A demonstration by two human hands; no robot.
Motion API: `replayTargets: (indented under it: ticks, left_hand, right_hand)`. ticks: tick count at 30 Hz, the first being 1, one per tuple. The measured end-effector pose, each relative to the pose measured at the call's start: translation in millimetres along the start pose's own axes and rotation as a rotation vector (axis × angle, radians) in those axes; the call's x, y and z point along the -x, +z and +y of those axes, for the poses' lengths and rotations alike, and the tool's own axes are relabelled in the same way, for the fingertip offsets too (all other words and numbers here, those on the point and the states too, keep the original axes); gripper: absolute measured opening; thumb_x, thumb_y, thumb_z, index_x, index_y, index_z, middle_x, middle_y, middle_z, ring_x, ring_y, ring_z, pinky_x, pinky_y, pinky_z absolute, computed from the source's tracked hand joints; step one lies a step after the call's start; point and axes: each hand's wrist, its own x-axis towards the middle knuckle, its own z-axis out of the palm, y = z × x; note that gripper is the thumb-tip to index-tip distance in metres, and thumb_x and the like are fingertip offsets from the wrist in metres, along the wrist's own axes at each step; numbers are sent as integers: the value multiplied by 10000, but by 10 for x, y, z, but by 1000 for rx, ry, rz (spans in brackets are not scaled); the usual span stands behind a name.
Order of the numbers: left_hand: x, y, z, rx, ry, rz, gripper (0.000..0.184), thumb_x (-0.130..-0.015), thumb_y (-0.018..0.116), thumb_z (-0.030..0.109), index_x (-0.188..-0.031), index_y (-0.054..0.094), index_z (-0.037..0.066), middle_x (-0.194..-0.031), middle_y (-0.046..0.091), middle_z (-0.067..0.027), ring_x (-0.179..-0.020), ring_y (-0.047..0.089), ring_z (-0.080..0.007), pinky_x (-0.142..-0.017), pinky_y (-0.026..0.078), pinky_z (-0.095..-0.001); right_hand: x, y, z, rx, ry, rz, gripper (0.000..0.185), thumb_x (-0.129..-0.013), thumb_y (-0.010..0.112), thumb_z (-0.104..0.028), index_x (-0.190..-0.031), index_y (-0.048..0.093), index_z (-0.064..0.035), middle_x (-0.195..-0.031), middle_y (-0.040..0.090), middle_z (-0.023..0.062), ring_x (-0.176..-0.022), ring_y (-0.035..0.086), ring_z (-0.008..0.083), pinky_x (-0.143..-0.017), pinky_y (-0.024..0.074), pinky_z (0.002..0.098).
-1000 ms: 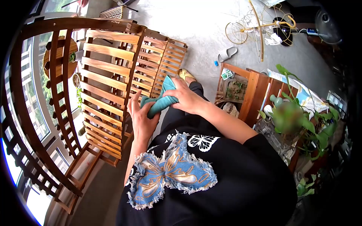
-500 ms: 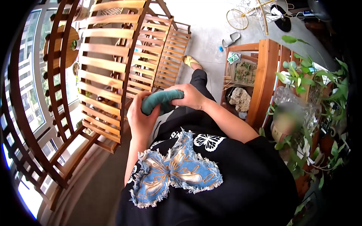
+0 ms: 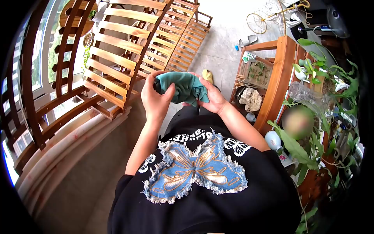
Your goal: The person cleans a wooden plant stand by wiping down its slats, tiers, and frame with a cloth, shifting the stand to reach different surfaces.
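A bunched green cloth (image 3: pixel 182 86) is held in front of my waist between both hands. My left hand (image 3: pixel 155 95) grips its left end, the thumb on the near side and the fingers over the far edge. On the other side my right hand (image 3: pixel 214 95) clasps the right end, with the thumb on top and some fingers hidden beneath. Folds of the cloth bulge toward the right palm.
Slatted wooden chairs (image 3: pixel 117 45) stand at the left by the windows. At the right, a wooden stand (image 3: pixel 277 82) holds a planter (image 3: pixel 257 74) and a pale rock (image 3: pixel 250 99), with leafy plants (image 3: pixel 300 152) beyond. Grey slippers (image 3: pixel 248 40) lie on the floor ahead.
The cloth has gone from a tight curved roll to a wider, looser bundle, and my hands have moved farther apart. The view has shifted, with my foot now nearer my body.
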Motion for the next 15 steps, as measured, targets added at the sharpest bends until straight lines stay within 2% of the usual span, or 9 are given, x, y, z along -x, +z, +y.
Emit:
replayTargets:
  ticks: [3,4,5,7,8,9,11,13,15]
  left_hand:
    - [-18,-34,11,101,-60,-75,385,-815,801,40,-1174,665,7,-1002,721,-53,-896,681,-105,-833,541,-261]
    - [-30,-33,23,176,-66,-105,377,-818,801,28,-1171,669,5,-1008,722,-53,-900,681,-104,-836,541,-256]
    - [-13,-31,34,251,-74,-138,369,-821,801,16,-1168,673,4,-1014,723,-53,-904,681,-102,-838,542,-251]
    - [-1,-14,147,229,-46,-135,364,-812,805,2,-1155,683,14,-1005,725,-59,-906,691,-113,-835,545,-245]
    - [15,0,196,110,29,-137,364,-806,807,4,-1149,687,24,-997,725,-60,-897,692,-118,-825,547,-251]
    - [23,21,232,-10,104,-133,363,-800,809,6,-1143,692,34,-989,725,-61,-888,693,-123,-814,550,-256]
    - [47,108,179,-74,169,-129,404,-747,830,36,-1126,691,52,-968,720,-85,-868,685,-179,-761,550,-316]
    - [80,212,93,-73,159,-142,418,-724,834,44,-1115,687,60,-971,717,-97,-870,686,-210,-755,546,-330]
    - [80,261,61,-82,171,-145,407,-748,838,51,-1118,670,39,-961,716,-82,-869,678,-161,-757,547,-303]
  right_hand:
    - [-55,-191,10,188,14,115,582,-1042,555,-463,-1537,397,-200,-1436,561,41,-1308,565,248,-1046,486,525]
    - [-22,-222,-33,190,34,137,631,-1040,564,-466,-1562,375,-166,-1446,546,78,-1346,515,234,-1097,427,460]
    - [-5,-243,-39,189,40,136,631,-1040,564,-466,-1562,375,-166,-1446,546,78,-1346,515,234,-1097,427,460]
    - [-8,-283,-71,683,-227,299,705,-1038,558,-488,-1586,322,-111,-1475,502,136,-1376,479,252,-1149,365,415]
    - [8,-311,-128,748,-281,263,888,-969,662,-518,-1616,235,-83,-1528,427,203,-1443,392,294,-1204,279,408]
    - [32,-270,-176,752,-278,255,888,-969,662,-518,-1616,235,-83,-1528,427,203,-1443,392,294,-1204,279,408]
    - [79,-58,-269,1183,-618,112,1091,-847,793,-539,-1630,177,-94,-1593,339,206,-1491,309,325,-1238,213,423]
    - [104,148,-323,1460,-676,25,1360,-604,919,-595,-1633,163,-126,-1655,257,155,-1528,238,362,-1258,142,508]
    - [69,342,-281,1738,-769,-68,1412,-531,956,-563,-1634,176,-148,-1659,254,153,-1539,219,375,-1250,127,565]
